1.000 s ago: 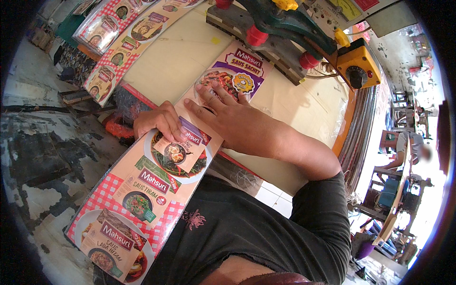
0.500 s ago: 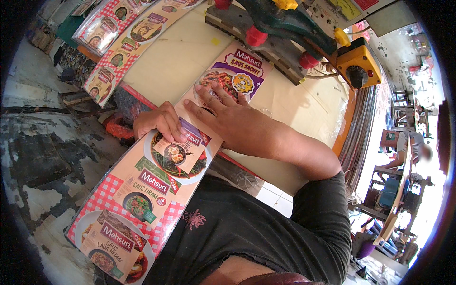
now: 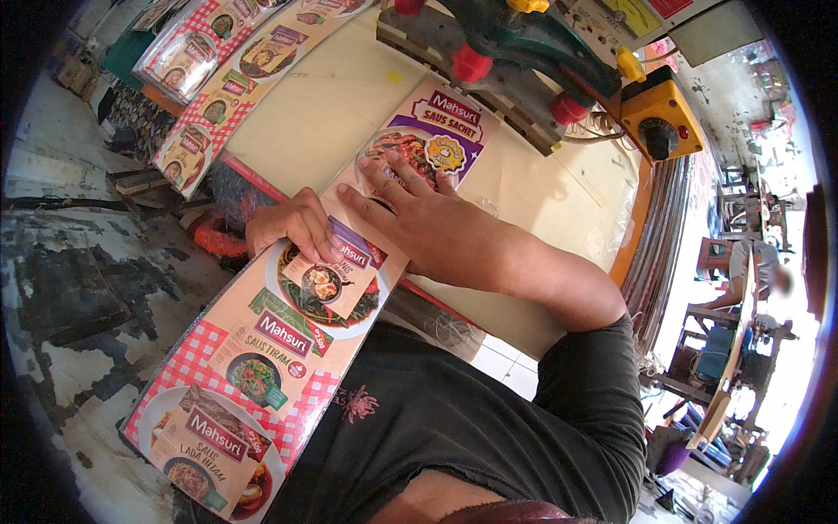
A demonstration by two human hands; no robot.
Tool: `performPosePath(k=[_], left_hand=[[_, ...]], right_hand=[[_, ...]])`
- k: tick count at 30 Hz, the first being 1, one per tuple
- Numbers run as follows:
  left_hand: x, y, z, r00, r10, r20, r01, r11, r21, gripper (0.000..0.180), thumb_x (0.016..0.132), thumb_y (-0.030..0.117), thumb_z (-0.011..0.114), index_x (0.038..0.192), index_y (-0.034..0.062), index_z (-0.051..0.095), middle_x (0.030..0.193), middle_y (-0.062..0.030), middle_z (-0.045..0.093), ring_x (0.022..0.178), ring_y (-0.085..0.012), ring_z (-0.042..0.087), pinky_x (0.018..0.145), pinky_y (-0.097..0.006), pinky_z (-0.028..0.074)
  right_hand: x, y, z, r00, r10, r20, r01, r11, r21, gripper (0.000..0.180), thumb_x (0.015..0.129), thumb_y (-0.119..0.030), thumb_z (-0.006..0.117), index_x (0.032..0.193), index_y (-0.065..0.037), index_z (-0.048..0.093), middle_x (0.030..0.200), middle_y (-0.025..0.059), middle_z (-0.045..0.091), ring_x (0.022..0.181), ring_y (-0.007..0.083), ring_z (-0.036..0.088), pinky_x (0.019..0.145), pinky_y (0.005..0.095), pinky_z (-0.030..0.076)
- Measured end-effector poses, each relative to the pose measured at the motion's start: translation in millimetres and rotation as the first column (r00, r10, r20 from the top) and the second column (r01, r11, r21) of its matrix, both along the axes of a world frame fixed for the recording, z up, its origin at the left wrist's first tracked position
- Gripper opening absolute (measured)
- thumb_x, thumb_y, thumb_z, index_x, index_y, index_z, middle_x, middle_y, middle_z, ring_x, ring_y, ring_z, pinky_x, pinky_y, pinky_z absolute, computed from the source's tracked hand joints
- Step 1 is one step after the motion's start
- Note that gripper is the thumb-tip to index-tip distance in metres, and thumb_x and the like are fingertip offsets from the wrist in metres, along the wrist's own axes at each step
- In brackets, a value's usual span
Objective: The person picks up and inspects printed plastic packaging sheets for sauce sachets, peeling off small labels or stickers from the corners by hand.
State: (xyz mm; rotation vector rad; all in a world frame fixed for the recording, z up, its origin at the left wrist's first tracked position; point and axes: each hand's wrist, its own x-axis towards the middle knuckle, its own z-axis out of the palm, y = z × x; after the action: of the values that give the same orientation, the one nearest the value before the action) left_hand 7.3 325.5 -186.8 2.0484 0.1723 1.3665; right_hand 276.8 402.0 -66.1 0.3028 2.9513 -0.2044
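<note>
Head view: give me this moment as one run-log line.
left hand: grips printed sheet edge | right hand: flat on sheet, fingers spread | sheet: overhangs cream table | beyond: machine with red knobs

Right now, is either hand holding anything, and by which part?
The left hand grips the left long edge of the long printed cardboard sheet with red checks; the right hand only presses flat on top.

The long printed card (image 3: 288, 341) running from the lower left to the centre of the frame shows red-and-white check, cream, green and a purple end with pictured dishes. The worktop (image 3: 340, 113) is pale cream; at upper right sit a yellow box (image 3: 659, 118) and red knobs (image 3: 471, 63) on a dark green machine (image 3: 524, 35). The shirt (image 3: 454, 419) at the bottom is dark grey.
</note>
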Motion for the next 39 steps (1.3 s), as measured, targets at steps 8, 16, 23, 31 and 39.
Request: performPosePath(k=[8,16,23,31,39], left_hand=[[0,1,2,1.000,0.007,0.013,-0.006,1.000,-0.006,0.028,0.093,0.026,0.081,0.104,0.0049,0.066,0.107,-0.0130,0.077,0.097,-0.0224,0.067,0.082,-0.032,0.044],[0,1,6,0.999,0.003,0.044,-0.001,1.000,-0.031,0.027,0.094,0.025,0.080,0.103,0.0047,0.065,0.106,-0.0133,0.077,0.097,-0.0225,0.067,0.081,-0.032,0.044],[13,-3,23,0.993,0.031,0.118,-0.027,0.999,-0.033,0.026,0.095,0.024,0.079,0.103,0.0044,0.065,0.105,-0.0136,0.077,0.097,-0.0226,0.068,0.081,-0.032,0.044],[0,-18,21,0.918,0.184,0.352,-0.121,0.974,-0.193,0.019,0.098,0.024,0.073,0.095,0.0112,0.060,0.090,-0.0089,0.073,0.087,-0.0194,0.063,0.082,-0.035,0.037],[-26,-34,30,0.754,0.228,0.616,-0.072,0.961,-0.267,0.017,0.101,0.023,0.064,0.091,0.0138,0.054,0.069,-0.0009,0.055,0.077,-0.0173,0.053,0.088,-0.033,0.039]], right_hand=[[0,0,0,1.000,-0.015,-0.013,0.015,1.000,-0.023,0.087,0.091,-0.016,0.071,0.165,-0.011,0.024,0.168,0.0267,0.026,0.151,0.0503,0.035,0.108,0.0644,0.049],[4,4,-5,0.999,0.003,-0.041,-0.003,1.000,-0.003,0.100,0.085,-0.029,0.081,0.164,-0.009,0.024,0.165,0.0270,0.032,0.152,0.0468,0.035,0.113,0.0576,0.047],[22,7,-9,0.985,0.001,-0.172,-0.009,0.999,-0.045,0.096,0.086,-0.034,0.081,0.161,-0.002,0.030,0.161,0.0280,0.038,0.151,0.0441,0.038,0.122,0.0516,0.036],[8,5,-11,0.931,0.023,-0.363,0.000,0.998,0.063,0.065,0.095,-0.030,0.065,0.150,0.000,0.046,0.148,0.0257,0.054,0.140,0.0415,0.051,0.113,0.0535,0.044],[-2,5,-10,0.847,0.060,-0.528,0.033,0.986,0.165,0.048,0.097,-0.026,0.057,0.138,-0.001,0.059,0.131,0.0228,0.065,0.128,0.0379,0.061,0.101,0.0559,0.052]])
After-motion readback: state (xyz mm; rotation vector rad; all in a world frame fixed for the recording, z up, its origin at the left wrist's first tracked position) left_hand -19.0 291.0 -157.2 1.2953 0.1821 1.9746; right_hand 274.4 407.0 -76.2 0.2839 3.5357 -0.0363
